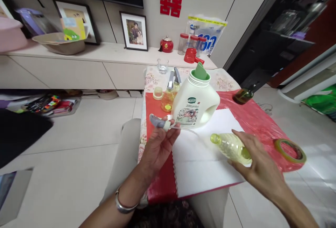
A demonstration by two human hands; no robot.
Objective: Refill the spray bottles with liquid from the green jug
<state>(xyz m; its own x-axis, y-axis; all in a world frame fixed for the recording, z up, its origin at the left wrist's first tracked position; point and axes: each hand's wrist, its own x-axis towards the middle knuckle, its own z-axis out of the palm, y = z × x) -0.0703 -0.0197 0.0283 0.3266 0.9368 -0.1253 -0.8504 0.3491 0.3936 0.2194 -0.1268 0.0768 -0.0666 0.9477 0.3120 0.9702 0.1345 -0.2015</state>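
Pinched in the fingers of my left hand (159, 147) is a grey and white pump head (157, 121), its thin clear dip tube pointing right. My right hand (259, 161) grips the lower end of a clear yellow-green plastic bottle (228, 144). The bottle is tipped on its side with its uncapped neck toward the left; I cannot tell whether it touches the white sheet (202, 172) below. Behind my hands stands a large pale SilkGarden jug (189, 102) with a green pouring spout (201, 72). Small amber pump bottles (167, 100) stand at its left.
A pale cap (158, 93) and a glass cup (162, 66) stand toward the table's far end. On the red covering lie a tape roll (290, 150) and a dark bottle (243, 96). Red-lidded jars (183, 44) and framed photos line the cabinet behind.
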